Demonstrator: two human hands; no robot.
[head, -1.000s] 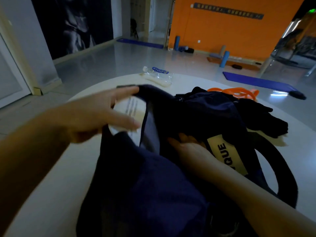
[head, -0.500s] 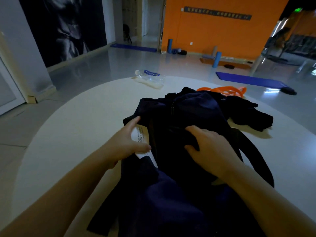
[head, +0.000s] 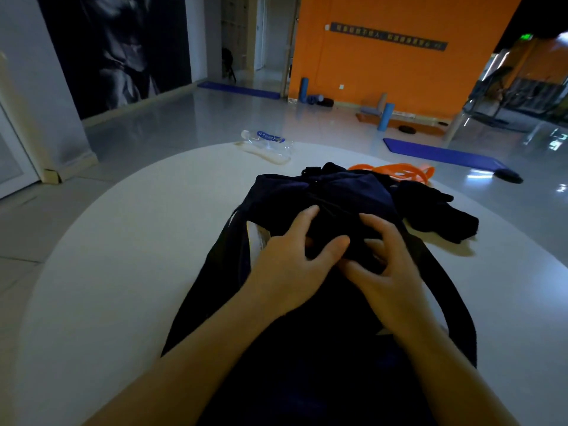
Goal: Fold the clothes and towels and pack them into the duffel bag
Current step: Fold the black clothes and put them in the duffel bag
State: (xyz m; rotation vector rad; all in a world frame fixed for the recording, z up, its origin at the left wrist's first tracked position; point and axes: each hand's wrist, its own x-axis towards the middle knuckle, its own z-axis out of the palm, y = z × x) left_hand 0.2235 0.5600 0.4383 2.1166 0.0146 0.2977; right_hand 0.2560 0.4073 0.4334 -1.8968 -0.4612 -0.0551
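Table: round white tabletop; carries every item listed below.
Duffel bag: dark navy duffel bag, lying along the middle of the tabletop from the near edge towards the far edge; its dark fabric is bunched and rumpled at the far end.
Strap: dark strap looping out from the bag's right side onto the tabletop.
Label: pale tag or paper showing at the bag's left side, just beside the left hand; the print is unreadable.
Left hand: left hand on top of the bag, fingers spread and curled into the dark fabric, thumb pressed against it; it grips a fold of the cloth.
Right hand: right hand close beside the left, thumb touching or nearly touching the left thumb; fingers curled and dug into the same bunched fabric, holding it.
Dark garment: black crumpled cloth lying against the bag's right far side, towards the right edge.
Orange band: orange loop of band behind the garment, near the far edge.
Bottle: clear plastic bottle with a blue label, lying on its side at the far edge, well apart from the bag.
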